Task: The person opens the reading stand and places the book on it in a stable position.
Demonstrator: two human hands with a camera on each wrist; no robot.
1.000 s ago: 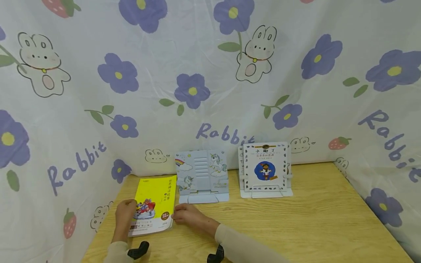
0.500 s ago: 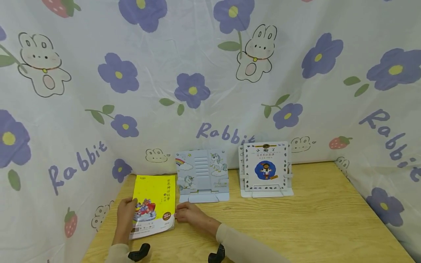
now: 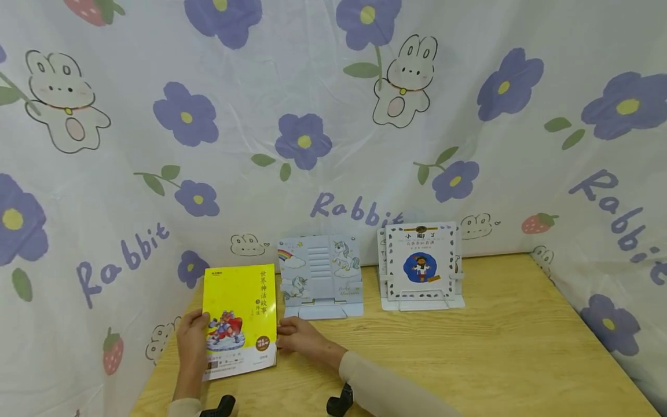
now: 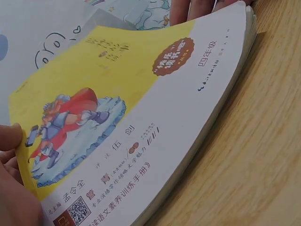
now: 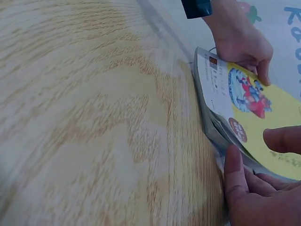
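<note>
A yellow and white paperback book with a red-caped figure on its cover is at the table's left side, its top end tilted up. My left hand grips its left edge, thumb on the cover and the other fingers behind. At the opposite edge, my right hand holds the book by its lower right side; in the right wrist view one digit lies over the cover and others are at the page edge. The undersides of both grips are hidden by the book.
Right beside the book stands a pale blue unicorn bookstand. Farther right, a second bookstand bears a white picture book. A patterned curtain closes off the back and sides of the wooden table.
The book's top end has risen and tilted up toward the head camera, with the cover shifting slightly left. Both hands stay at its edges. The bookstands have not moved.
</note>
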